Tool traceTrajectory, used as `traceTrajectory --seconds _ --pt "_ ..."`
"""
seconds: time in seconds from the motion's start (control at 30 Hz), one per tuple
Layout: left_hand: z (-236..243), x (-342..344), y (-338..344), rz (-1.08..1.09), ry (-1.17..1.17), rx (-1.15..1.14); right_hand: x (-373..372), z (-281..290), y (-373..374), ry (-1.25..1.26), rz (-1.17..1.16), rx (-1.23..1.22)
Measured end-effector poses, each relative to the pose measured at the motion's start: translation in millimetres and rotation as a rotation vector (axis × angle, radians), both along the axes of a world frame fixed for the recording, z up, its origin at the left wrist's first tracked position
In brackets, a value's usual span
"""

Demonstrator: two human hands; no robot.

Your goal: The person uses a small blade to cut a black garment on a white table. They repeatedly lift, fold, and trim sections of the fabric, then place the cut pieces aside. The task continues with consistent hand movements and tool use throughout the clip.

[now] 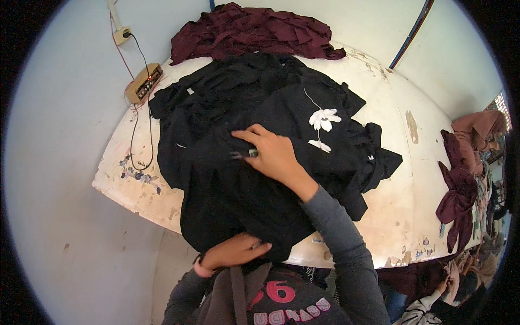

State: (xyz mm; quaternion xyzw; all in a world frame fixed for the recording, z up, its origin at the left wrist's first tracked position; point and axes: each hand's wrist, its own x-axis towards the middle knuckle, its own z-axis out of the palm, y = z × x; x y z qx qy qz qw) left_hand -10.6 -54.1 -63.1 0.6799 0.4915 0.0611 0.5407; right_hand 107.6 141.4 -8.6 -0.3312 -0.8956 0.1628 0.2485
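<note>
A black garment lies spread and rumpled over the table, its front part hanging at the near edge. White flower decoration shows on its right side. My right hand is over the middle of the cloth, closed around a small pair of thread snips, whose metal tips are blurred and point left. My left hand rests on the near edge of the black cloth, fingers stretched toward the right and nothing visible in them.
A heap of maroon cloth lies at the table's far end. On the left stands a brown box with knobs and a cable. More maroon cloth hangs at the right edge. Another person's hand shows at lower right.
</note>
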Motion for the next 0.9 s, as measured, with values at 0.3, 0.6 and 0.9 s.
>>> traceTrajectory --seconds 0.3,0.6,0.9 --pt "61.9 -24.4 62.9 0.819 0.212 0.920 -18.7 32.1 24.7 0.304 0.022 -0.147" --pt "49.1 -32.7 45.5 0.373 -0.838 0.695 143.8 104.3 137.8 0.604 -0.796 0.373" --pt "41.2 -9.5 21.0 0.000 -0.571 0.562 109.8 61.0 58.1 0.299 -0.297 -0.043"
